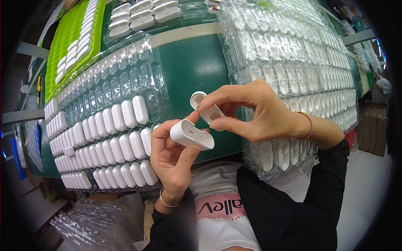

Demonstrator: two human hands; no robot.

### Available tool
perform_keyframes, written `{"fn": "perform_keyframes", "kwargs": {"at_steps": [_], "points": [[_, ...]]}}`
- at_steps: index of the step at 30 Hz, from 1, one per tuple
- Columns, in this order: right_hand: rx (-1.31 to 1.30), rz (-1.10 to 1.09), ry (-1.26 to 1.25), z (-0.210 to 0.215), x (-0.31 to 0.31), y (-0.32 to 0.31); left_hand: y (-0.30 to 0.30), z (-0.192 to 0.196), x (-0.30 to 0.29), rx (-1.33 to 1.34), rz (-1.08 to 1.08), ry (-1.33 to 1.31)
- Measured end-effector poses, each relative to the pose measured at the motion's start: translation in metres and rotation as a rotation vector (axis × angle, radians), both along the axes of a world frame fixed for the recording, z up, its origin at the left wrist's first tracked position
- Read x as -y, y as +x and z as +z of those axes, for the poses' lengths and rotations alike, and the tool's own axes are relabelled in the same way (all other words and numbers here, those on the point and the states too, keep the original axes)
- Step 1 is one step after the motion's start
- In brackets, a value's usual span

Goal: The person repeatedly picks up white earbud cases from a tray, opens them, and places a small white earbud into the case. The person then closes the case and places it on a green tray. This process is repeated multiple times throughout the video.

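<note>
In my left hand (pixel 172 166) is a hollow white plastic shell (pixel 183 133) with rounded sides, its open side tilted toward the right. The thumb and fingers close around its lower part. My right hand (pixel 264 113) pinches a thin oval white plastic piece (pixel 198 98), whose recessed inner face shows, between thumb and fingers. This piece is just above and to the right of the shell, and the two appear apart. Right fingertips cover part of the oval piece.
To the left, a clear blister tray (pixel 157 79) carries several rows of white oval cases (pixel 118 119). Stacked clear trays (pixel 272 62) with white shells stand at right. A bright green tray (pixel 54 62) and another tray of white parts (pixel 132 19) lie farther back on the green table (pixel 192 58).
</note>
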State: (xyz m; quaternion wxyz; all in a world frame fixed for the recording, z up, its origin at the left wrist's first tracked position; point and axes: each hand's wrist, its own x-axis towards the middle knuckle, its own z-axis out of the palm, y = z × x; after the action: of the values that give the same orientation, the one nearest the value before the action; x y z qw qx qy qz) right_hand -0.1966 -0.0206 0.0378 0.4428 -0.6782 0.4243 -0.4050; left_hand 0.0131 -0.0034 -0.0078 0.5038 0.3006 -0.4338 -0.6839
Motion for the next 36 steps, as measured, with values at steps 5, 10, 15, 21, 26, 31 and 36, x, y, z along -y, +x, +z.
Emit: {"fn": "perform_keyframes", "kwargs": {"at_steps": [5, 10, 15, 21, 26, 31, 36], "points": [[-0.031, -0.012, 0.030, 0.000, -0.001, 0.001, -0.002, 0.002, 0.002, -0.096, 0.004, 0.039], [-0.077, 0.008, 0.060, 0.003, -0.002, -0.002, 0.001, -0.001, 0.002, -0.017, -0.038, 0.002], [-0.085, 0.004, 0.072, 0.005, -0.003, -0.002, 0.001, 0.000, 0.002, -0.016, -0.061, 0.011], [-0.075, -0.014, 0.022, 0.001, -0.001, 0.001, 0.002, 0.000, 0.000, -0.045, 0.009, 0.024], [-0.119, -0.037, -0.112, -0.005, -0.002, 0.004, 0.003, -0.001, 0.001, -0.024, -0.002, 0.110], [-0.197, -0.037, -0.153, -0.001, -0.006, 0.007, 0.001, 0.002, 0.004, -0.029, -0.051, 0.163], [-0.251, -0.055, -0.190, -0.001, -0.008, 0.008, -0.001, 0.000, 0.004, -0.035, -0.033, 0.163]]}}
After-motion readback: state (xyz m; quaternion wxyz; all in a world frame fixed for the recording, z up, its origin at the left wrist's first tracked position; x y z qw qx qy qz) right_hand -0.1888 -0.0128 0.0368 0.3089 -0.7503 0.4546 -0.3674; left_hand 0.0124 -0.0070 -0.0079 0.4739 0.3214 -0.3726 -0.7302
